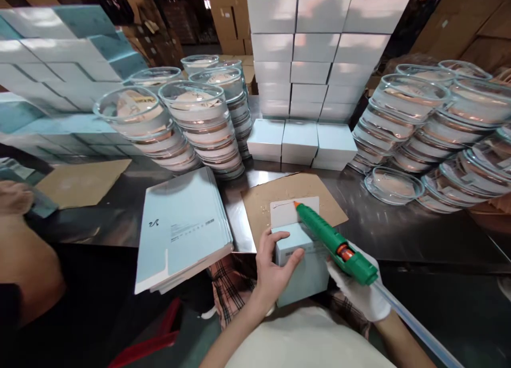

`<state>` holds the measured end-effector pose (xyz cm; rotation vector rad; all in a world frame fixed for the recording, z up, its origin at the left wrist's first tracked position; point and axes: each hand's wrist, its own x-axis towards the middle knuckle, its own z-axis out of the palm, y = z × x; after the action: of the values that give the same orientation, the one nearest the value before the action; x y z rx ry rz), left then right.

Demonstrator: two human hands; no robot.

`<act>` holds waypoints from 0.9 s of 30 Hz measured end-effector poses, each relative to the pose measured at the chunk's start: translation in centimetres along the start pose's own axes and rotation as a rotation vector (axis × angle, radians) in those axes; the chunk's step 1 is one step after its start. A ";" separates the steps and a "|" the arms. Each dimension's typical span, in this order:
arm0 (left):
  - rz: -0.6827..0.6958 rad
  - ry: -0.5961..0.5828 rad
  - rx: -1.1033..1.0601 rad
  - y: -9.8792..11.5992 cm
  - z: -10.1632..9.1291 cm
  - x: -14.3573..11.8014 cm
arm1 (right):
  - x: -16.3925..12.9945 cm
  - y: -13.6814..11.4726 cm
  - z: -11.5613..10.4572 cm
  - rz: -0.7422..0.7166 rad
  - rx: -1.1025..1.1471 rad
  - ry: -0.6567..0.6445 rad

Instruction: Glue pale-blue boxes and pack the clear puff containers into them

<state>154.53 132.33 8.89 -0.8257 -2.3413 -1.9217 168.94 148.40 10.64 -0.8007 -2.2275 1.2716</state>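
Green glue gun (335,244) sits in your gloved right hand (361,291), nozzle on the flap (288,211); your left hand (271,269) clasps the box (299,267), steadying it.

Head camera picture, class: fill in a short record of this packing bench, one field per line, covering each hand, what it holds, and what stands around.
left hand: bare left hand grips the side of a pale blue box
right hand: gloved right hand holds a green glue gun
glue gun tip: on the box's open white flap
under the box: brown cardboard sheet on a metal table
beside: pile of flat blue cartons
behind: glass bowl stacks, stacked white boxes
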 end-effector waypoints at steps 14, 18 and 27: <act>-0.124 -0.023 -0.151 0.1 -1.1 0.6 | 7.8 5.9 -3.2 0.647 0.383 0.013; -0.132 -0.041 -0.179 0.2 -1.4 0.6 | 8.3 4.7 -6.3 0.562 -0.093 -0.029; -0.161 -0.135 -0.260 0.3 0.3 0.5 | 8.2 -1.7 -0.2 0.346 0.609 -0.380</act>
<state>154.29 132.82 9.26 -0.8278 -2.3285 -2.3455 162.58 153.40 12.96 -0.7588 -1.8109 2.2799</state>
